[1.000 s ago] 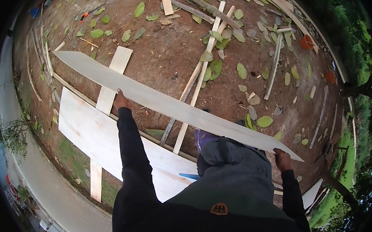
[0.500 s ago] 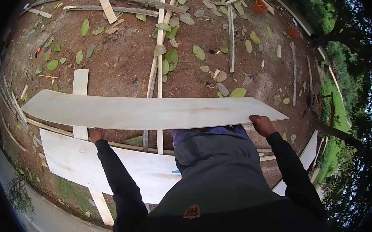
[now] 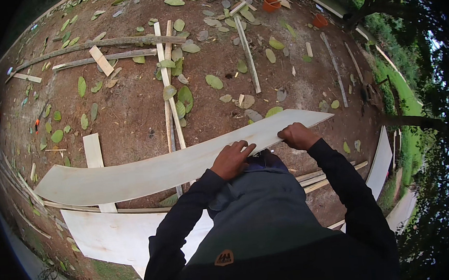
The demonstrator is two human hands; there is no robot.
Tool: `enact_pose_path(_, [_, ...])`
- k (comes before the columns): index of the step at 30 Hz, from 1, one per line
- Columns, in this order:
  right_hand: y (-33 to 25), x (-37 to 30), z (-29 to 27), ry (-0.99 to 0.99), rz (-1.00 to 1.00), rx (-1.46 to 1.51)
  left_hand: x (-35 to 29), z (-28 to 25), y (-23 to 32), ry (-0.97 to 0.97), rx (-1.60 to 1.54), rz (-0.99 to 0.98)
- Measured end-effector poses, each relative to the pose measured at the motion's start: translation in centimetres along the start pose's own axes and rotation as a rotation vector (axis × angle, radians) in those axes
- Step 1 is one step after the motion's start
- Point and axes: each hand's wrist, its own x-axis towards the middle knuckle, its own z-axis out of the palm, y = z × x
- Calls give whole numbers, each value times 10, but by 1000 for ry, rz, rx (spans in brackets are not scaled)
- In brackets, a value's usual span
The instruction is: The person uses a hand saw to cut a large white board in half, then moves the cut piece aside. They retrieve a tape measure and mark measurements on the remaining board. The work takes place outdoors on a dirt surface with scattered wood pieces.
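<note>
A long, pale plywood strip [image 3: 133, 172] with slanted ends lies across in front of me, its right end farther away than its left. My right hand [image 3: 298, 136] is closed on its near edge toward the right end. Close by on the left, my left hand [image 3: 231, 160] grips the same edge near the middle, fingers over the top face; its thumb is hard to make out. Behind my left forearm lies a wider white plywood sheet [image 3: 106, 231], partly hidden by my arm and body. A short pale board [image 3: 93, 149] passes beneath the strip.
Two thin battens [image 3: 166, 81] run away from me over brown soil strewn with large leaves. Poles [image 3: 103, 43] lie at the far left, another batten [image 3: 247, 55] farther right. Orange pots [image 3: 271, 3] stand at the back. A white panel [image 3: 379, 163] and a tree branch [image 3: 413, 121] are at right.
My left hand has moved from near the strip's left part to its middle, close to my right hand. The strip has turned, its right end swinging away and its left end nearer.
</note>
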Motion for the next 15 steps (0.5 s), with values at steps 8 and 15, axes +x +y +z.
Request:
enact_pose_path(8, [5,-7,5,33,67,4,40,28,6,-38,225,237])
enact_pose_path(15, [8,-14,17,-7,109,129,45,36,0,43,250,369])
